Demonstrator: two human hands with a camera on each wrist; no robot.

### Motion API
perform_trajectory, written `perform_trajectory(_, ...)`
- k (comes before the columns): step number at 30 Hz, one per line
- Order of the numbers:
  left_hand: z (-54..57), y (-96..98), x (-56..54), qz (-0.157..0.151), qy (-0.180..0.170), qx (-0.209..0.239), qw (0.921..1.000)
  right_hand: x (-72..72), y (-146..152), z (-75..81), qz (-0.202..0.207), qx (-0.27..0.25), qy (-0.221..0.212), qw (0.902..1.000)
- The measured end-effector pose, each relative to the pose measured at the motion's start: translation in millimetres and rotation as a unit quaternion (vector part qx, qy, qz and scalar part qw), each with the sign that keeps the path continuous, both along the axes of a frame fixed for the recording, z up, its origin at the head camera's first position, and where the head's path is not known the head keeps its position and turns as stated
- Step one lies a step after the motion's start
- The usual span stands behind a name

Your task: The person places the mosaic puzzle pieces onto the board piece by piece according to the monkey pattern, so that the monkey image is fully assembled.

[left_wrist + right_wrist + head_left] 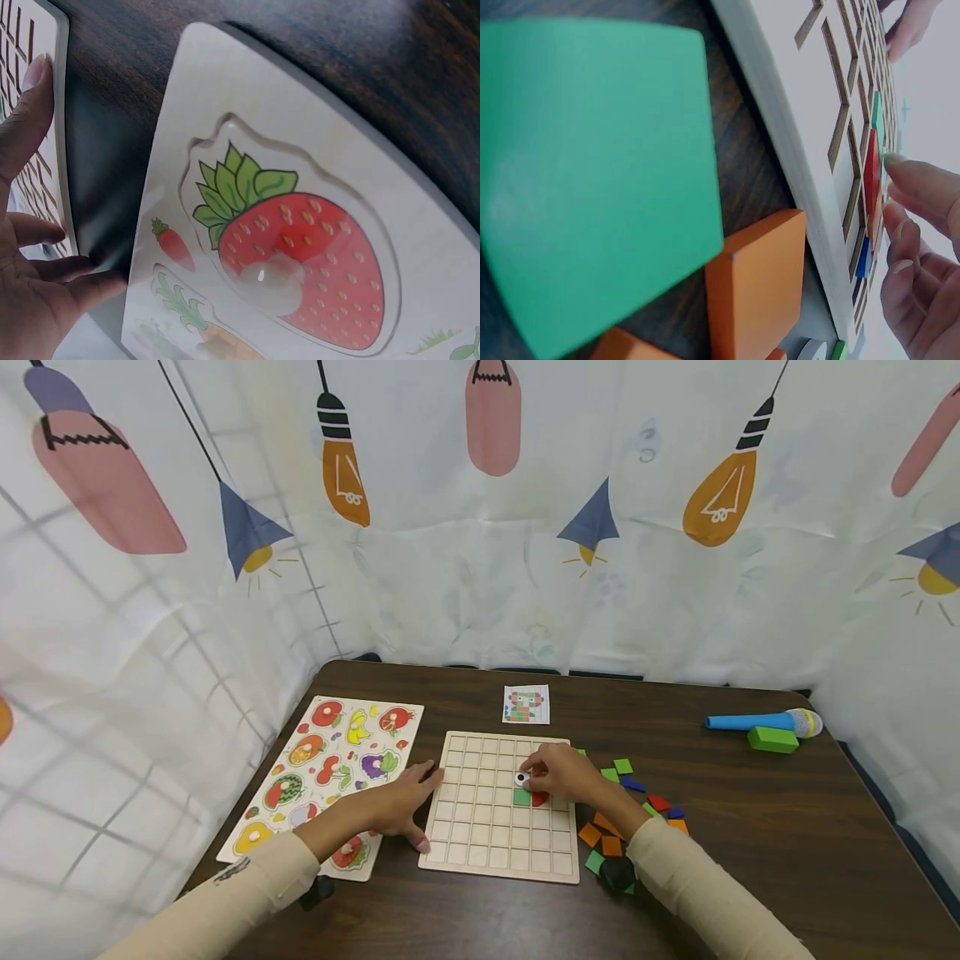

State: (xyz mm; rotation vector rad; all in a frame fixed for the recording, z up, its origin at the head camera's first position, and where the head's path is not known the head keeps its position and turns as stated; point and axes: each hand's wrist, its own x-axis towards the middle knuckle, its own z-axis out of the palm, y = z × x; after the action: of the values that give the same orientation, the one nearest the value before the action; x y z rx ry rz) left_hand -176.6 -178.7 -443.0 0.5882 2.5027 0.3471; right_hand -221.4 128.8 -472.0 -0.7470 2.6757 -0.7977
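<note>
My left hand (402,800) rests at the left edge of a wooden grid board (477,833), its fingers spread and touching the rim. My right hand (561,772) is over the board's right half, pinching a small white tile with a black dot (522,780) between thumb and fingertips. Just below sit a green square tile (522,797) and a red tile (539,798), the red one partly covered by the hand. In the right wrist view, a blue tile (863,258) also shows in the board under the fingers; the white tile cannot be made out there.
A fruit peg puzzle (300,793) lies left of the board. Behind it is a small picture card (527,705). Loose coloured tiles (612,846) lie to the right, partly under the right forearm. Farther right are a blue toy microphone (750,722) and a green block (773,740).
</note>
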Motion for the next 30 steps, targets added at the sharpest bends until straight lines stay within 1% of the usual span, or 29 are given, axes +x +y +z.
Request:
perform_trajectory(8,-4.6,0.5,1.3,0.001,-0.007,-0.002,1.0,-0.5,-0.4,-0.1,-0.003,0.007,0.004,1.0)
perform_trajectory(15,-7.3,1.2,0.2,-0.002,-0.001,-0.008,1.0,-1.5,2.1,1.5,0.009,-0.003,0.005,0.9999)
perform_trajectory(23,-8.7,1.0,-1.2,-0.001,-0.004,-0.013,0.9999,-2.9,2.6,5.7,0.03,0.008,0.0,0.9995)
perform_trajectory(27,-6.7,1.3,-0.4,0.0,-0.006,-0.014,0.9999,-5.3,6.0,5.3,0.034,0.014,0.013,0.9992)
perform_trajectory(30,-4.7,2.1,0.9,-0.002,-0.006,-0.012,0.9999,-6.9,13.2,5.7,0.033,0.002,0.028,0.9991)
